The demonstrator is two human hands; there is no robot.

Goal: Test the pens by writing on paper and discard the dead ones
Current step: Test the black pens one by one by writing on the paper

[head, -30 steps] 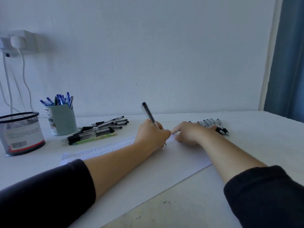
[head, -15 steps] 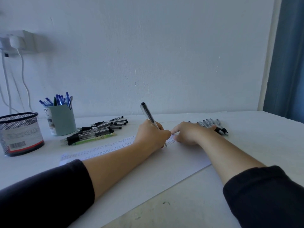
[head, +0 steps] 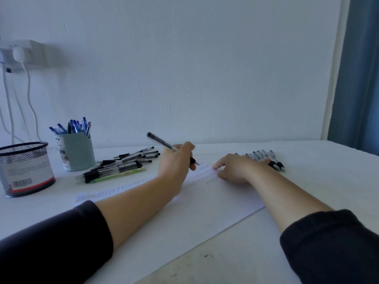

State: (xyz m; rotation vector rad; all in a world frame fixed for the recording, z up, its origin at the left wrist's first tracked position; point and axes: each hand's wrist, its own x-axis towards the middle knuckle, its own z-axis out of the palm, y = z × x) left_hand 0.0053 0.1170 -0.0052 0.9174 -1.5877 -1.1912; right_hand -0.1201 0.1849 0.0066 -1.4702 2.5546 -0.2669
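My left hand (head: 176,163) grips a black pen (head: 162,142) just above the white paper (head: 205,212). The pen slants up to the left, its tip hanging a little over the rows of small test marks (head: 202,177) along the sheet's far edge. Fingers spread, my right hand (head: 235,169) rests on the paper's far right corner. A loose pile of black pens and one green pen (head: 123,163) lies left of the sheet. Behind my right hand lies a short row of clear black-tipped pens (head: 264,155).
A pale blue cup (head: 77,154) holding several blue pens stands at the back left. Next to it, at the left edge, is a black wire-mesh basket (head: 24,171). Cables hang from a wall socket (head: 22,54) above. A blue curtain (head: 356,68) is at the right.
My left hand has lifted off the paper and shifted slightly left. The pen has swung from nearly upright to slanting left. My right hand stays put.
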